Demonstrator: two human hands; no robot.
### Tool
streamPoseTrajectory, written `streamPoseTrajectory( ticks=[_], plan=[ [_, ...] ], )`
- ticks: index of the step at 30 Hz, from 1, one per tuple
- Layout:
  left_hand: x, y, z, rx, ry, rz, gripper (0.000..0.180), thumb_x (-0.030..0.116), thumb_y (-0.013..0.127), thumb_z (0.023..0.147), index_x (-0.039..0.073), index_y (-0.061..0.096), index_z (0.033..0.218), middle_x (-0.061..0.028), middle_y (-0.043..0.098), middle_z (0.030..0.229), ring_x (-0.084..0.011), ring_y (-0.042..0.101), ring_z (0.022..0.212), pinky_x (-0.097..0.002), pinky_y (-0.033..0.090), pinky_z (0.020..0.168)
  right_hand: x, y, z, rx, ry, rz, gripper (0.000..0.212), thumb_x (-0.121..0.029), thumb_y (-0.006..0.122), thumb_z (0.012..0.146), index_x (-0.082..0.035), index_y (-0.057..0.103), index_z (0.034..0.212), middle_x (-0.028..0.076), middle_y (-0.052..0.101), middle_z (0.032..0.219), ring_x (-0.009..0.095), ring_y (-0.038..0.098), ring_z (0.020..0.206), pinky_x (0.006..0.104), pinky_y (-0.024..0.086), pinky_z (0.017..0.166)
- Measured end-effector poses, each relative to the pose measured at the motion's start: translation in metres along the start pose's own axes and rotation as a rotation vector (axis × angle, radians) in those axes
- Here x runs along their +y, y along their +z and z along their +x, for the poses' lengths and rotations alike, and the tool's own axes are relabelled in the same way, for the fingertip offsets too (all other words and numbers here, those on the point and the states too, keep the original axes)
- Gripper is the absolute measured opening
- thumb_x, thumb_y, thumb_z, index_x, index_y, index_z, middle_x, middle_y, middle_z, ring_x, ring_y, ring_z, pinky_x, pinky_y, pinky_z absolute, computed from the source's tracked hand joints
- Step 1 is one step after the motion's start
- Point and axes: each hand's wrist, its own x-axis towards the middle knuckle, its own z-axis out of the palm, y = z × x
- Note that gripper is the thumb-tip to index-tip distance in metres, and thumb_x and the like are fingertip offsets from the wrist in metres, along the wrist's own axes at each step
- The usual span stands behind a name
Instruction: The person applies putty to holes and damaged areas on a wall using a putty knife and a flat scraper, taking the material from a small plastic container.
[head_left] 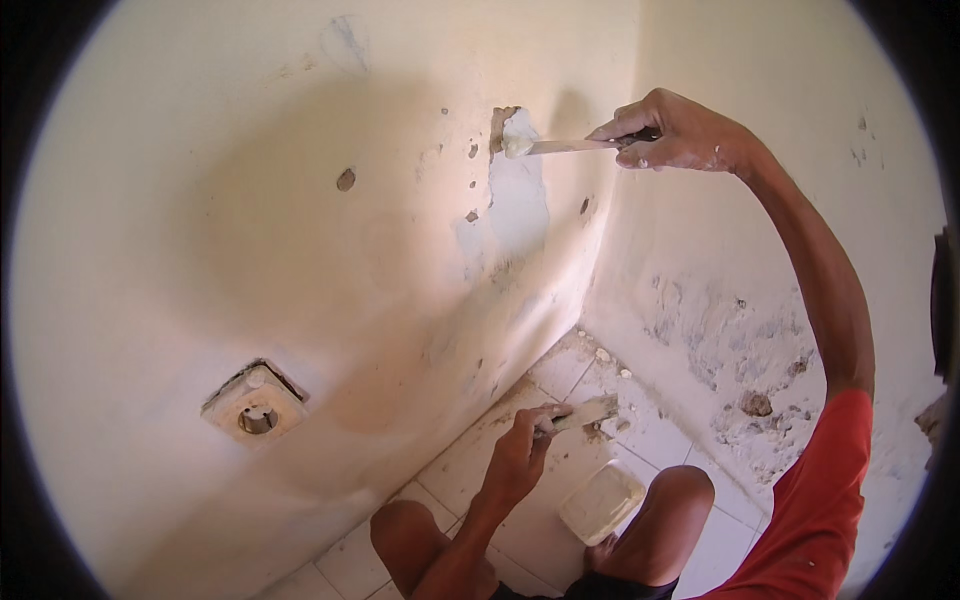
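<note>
Holding paste [517,147] up to a scarred wall [130,250]

At the far left we find a pale socket [258,420] sitting crooked, a dark gap showing along its upper edge. Above and right of it, a dark hole [346,179] pits the plaster.

Nearer the middle we reach a tall grey-white patch [518,200], with rough brown material bare at its upper left. The paste sits at its upper part.

Low down, we see the left hand [520,445] closed round a scraper [590,411], its pale-crusted blade pointing right above the floor tiles [725,515]. We suppose it is held out this way to keep the coated end clear of the wall and the legs.

Just below it, beside the right knee [680,510], lies a shallow rectangular tub [602,503], probably set there to be within easy reach. We see cream-coloured stuff inside, perhaps more paste, but cannot tell how much.

Higher and further right, the right hand [680,132] grips a knife [572,146] by its dark handle, the narrow blade nearly level and its loaded tip at the patch. We judge that coming in from the side suits the tight corner. Beyond, the side wall [700,220] is stained and broken low down
</note>
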Motion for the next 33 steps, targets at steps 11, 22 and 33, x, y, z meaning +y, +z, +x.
streamPoseTrajectory(
  ticks=[11,22,33],
  plan=[
    [-0.014,0.0,0.008,-0.009,-0.016,-0.043,0.022,-0.007,0.054,0.091,0.001,0.044,0.109,-0.0177,0.065,0.118,-0.0265,0.065,0.104,-0.0332,0.051,0.088,0.012,-0.024,0.042,-0.126,0.014,0.054,0.04,-0.011,0.065,0.071,0.001,0.073,0.108,0.009,0.067,0.072,0.014,0.056,0.061,0.0292,0.047,0.057],
    [-0.019,-0.003,0.011,-0.046,-0.052,-0.023,0.024,-0.007,0.055,0.091,0.002,0.044,0.111,-0.0176,0.066,0.117,-0.0289,0.067,0.1,-0.036,0.053,0.086,-0.001,-0.045,0.061,-0.135,0.018,0.017,0.031,-0.007,0.067,0.068,0.005,0.074,0.096,0.008,0.067,0.07,0.013,0.056,0.059,0.0271,0.046,0.057],
    [-0.016,-0.005,0.011,-0.074,-0.051,-0.036,0.015,-0.001,0.054,0.095,0.003,0.043,0.105,-0.0169,0.065,0.118,-0.0319,0.065,0.107,-0.0371,0.052,0.087,0.009,-0.037,0.075,-0.215,0.014,0.03,0.025,-0.011,0.069,0.074,0.005,0.074,0.092,0.01,0.069,0.073,0.015,0.059,0.062,0.0295,0.048,0.062]
  ],
)
